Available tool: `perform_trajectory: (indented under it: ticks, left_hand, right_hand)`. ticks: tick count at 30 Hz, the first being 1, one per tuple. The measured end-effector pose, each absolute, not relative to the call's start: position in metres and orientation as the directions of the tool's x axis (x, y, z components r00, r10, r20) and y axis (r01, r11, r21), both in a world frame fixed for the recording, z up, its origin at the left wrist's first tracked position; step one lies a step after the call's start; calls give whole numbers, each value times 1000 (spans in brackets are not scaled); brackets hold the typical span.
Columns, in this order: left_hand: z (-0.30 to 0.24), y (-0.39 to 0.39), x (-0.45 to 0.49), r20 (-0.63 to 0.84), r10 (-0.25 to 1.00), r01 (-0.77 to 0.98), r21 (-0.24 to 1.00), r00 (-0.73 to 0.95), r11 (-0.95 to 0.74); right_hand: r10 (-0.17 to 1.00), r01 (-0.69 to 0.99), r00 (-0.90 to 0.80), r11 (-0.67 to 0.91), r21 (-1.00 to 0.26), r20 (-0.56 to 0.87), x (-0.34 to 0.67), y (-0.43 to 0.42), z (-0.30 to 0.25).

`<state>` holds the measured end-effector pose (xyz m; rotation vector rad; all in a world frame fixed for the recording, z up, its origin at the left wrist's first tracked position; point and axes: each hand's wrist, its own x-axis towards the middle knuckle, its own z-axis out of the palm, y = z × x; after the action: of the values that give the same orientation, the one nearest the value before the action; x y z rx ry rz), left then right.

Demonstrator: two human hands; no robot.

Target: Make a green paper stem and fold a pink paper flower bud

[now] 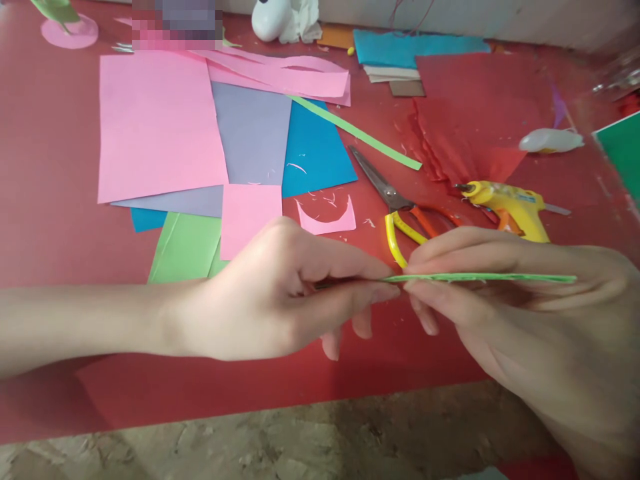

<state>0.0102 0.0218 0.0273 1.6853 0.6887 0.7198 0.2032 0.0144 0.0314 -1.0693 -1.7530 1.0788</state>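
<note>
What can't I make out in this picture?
All in the head view:
Held green piece: the left hand mostly hides its left part; seen edge-on, its flat face doesn't show.
Scissors: the right hand covers part of the handles.
Yellow glue gun: the right hand hides the bottom of its handle.
Green sheet: cut off by the right edge.
Top left: a pixelated patch blocks what is there.
</note>
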Motion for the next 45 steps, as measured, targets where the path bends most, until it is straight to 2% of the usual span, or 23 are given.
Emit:
perform_trajectory:
  ticks: [5,15,21,29,35,41,45]
  left_hand:
    - [28,22,9,83,764,84,981,639,-177]
    - [29,19,9,52,755,141,972,653,-189]
    - [30,21,8,13,757,103,989,653,-106]
    - [29,20,9,75,760,82,983,646,-166]
    - [29,19,8,133,756,109,959,641,-262]
    - [28,19,9,126,756,149,947,642,-284]
    - [29,19,9,132,766,173,937,629,-304]
  right_hand:
    - [911,241,-373,277,-930,175,206,18,32]
    - [911,316,-358,322,-892,202,206,16,40]
    - [877,326,-414,393,-860,244,208,21,37]
    - [837,354,-418,508,-785,353,203,20,41]
    - [793,435,-399,606,-665,461,202,17,41]
    - [805,548,-408,593,-590,431,209,16,36]
    - [815,562,-395,580,-590,425,208,15,35]
